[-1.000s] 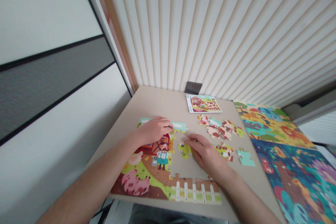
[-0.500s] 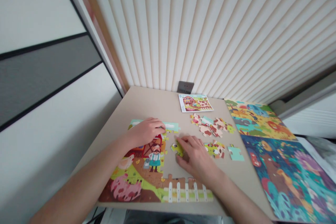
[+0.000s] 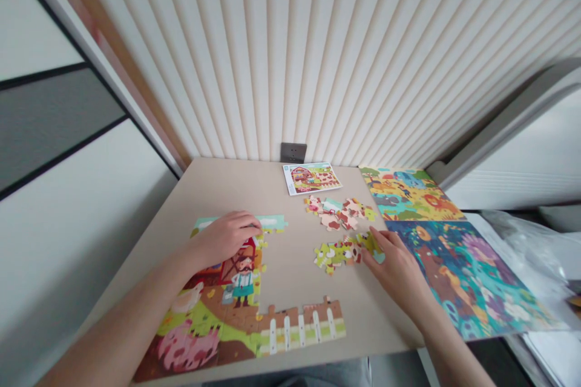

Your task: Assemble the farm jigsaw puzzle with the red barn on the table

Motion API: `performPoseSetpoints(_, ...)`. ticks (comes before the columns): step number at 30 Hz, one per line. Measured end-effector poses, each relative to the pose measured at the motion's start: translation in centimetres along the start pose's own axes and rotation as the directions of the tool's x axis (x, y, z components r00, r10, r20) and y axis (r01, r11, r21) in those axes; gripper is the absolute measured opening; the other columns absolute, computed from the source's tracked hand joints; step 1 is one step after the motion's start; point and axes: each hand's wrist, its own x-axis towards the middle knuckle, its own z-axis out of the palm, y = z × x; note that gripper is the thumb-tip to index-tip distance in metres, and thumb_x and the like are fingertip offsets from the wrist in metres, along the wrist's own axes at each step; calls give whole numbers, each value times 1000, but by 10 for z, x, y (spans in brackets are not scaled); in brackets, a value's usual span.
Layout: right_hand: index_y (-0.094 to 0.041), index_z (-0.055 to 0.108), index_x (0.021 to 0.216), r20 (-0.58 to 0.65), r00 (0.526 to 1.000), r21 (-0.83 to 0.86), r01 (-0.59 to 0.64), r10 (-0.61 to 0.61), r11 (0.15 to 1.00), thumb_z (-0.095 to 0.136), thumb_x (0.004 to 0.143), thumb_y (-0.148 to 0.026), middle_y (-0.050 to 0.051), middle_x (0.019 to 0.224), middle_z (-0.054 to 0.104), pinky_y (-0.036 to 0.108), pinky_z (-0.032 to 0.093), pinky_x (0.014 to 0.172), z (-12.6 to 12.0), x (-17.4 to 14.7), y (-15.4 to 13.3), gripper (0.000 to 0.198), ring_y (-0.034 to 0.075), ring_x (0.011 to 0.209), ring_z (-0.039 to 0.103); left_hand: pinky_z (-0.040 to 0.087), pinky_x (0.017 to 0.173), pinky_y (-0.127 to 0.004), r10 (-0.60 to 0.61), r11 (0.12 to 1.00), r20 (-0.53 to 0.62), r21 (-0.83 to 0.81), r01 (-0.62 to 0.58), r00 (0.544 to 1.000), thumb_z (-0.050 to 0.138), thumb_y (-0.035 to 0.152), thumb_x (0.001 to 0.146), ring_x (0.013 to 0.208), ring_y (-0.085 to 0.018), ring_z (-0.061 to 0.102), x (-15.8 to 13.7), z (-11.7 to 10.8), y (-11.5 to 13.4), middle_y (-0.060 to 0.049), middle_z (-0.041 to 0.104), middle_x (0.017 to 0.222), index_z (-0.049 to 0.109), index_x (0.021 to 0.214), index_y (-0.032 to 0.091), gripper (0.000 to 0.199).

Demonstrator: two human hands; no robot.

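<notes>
A partly joined farm jigsaw puzzle (image 3: 209,293) lies on the table, showing a farmer, a barn, a pig and a white fence. My left hand (image 3: 231,233) rests flat on its upper part, fingers close together and covering some of the barn and sky. Right of the puzzle, my right hand (image 3: 393,260) has its thumb and index finger around a green puzzle piece (image 3: 368,242). Directly left of those fingertips is a row of loose green and brown-spotted pieces (image 3: 334,254). A pale blue piece is partly hidden under the right hand.
Several loose cow-patterned pieces (image 3: 336,215) lie farther back, below a picture card (image 3: 312,178). At the right are a yellow animal puzzle (image 3: 415,195) and a dark blue forest puzzle (image 3: 476,278). A dark wall socket (image 3: 293,152) sits behind the table.
My right hand has moved right, from beside the puzzle's gap to the far end of the loose row. Green pieces now lie where it was. My left hand stays on the puzzle; the view has shifted.
</notes>
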Motion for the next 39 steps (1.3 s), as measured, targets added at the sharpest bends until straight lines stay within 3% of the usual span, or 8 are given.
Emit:
performPoseSetpoints(3,-20,62,144,-40,999,-39,-5,4,999,57,101,-45,16,131,67,47,60,96,1,-5,22,50,33,111,72,51,102,-35,-8,1000,9,-2,8,1000,53,-3,89,106,-20,65,-1,0,0,-5,74,114,76,111,22,40)
performPoseSetpoints(6,-23,65,141,-48,996,-43,69,-71,997,57,102,-44,16,134,67,48,58,101,5,-7,24,45,33,117,70,50,102,-34,-16,1000,18,1,16,1000,54,-3,88,107,-20,65,-1,1,-1,-4,73,116,75,112,23,42)
performPoseSetpoints(11,-29,65,142,-4,968,67,250,-251,966,57,104,-36,12,149,60,52,50,114,3,-9,-3,39,30,135,60,50,104,-35,-16,1000,19,7,16,1000,54,-2,88,108,-20,65,-2,1,-1,-4,73,116,75,113,23,41)
performPoseSetpoints(16,-32,61,146,103,918,155,366,-383,918,68,100,-36,9,150,63,58,40,122,-4,-8,-38,47,30,145,52,50,104,-36,-3,1000,27,10,3,1000,51,-3,88,108,-20,64,-2,1,-2,-5,72,117,74,114,23,43)
performPoseSetpoints(23,-29,58,151,182,914,181,332,-363,926,80,91,-34,11,145,64,54,45,118,-1,0,-56,64,32,136,58,51,104,-36,-21,1000,29,11,21,999,52,-2,90,107,-20,65,1,0,1,-5,73,116,76,112,22,40)
performPoseSetpoints(29,-31,45,160,247,888,209,341,-387,916,76,95,-38,11,156,55,54,40,122,-5,4,-36,73,31,145,51,50,105,-37,-24,1000,48,12,24,999,53,-2,91,109,-21,64,1,1,1,-5,73,117,76,113,21,39)
performPoseSetpoints(33,-32,48,158,233,889,167,362,-394,917,71,98,-33,12,153,60,62,35,123,-4,6,-19,64,31,144,53,49,106,-36,-19,1000,47,3,19,999,53,-2,91,109,-21,63,1,1,0,-5,72,117,75,112,21,38)
performPoseSetpoints(39,-31,57,150,163,896,132,395,-413,909,69,99,-33,11,139,69,57,42,118,2,16,-12,53,29,131,63,50,105,-36,-22,1000,36,2,22,999,55,-2,91,108,-20,64,1,1,1,-5,73,116,76,111,21,38)
